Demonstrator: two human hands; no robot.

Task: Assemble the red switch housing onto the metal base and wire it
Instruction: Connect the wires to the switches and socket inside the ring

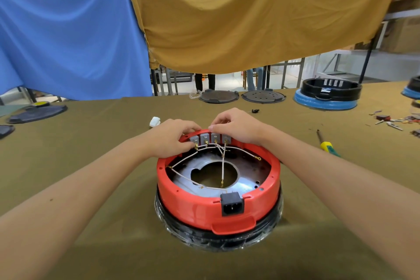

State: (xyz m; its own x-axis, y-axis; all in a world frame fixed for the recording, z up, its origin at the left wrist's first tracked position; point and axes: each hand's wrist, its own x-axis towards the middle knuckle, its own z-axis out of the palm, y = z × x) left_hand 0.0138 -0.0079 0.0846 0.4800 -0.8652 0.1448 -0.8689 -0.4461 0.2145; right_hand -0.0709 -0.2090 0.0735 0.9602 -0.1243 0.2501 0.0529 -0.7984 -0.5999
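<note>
The red switch housing, a round ring with a black power socket in its near wall, sits on the shiny metal base with a central hole. Several grey switch blocks line the far inner wall, with white wires running from their terminals across the base. My left hand grips the far left rim, its fingers curled by the leftmost switch block. My right hand has its fingers curled over the far rim above the right blocks.
A yellow-handled screwdriver lies right of the housing. A white scrap and a small black part lie behind it. Dark round plates, a blue-and-black unit and loose parts stand farther off. Blue and mustard cloths hang behind.
</note>
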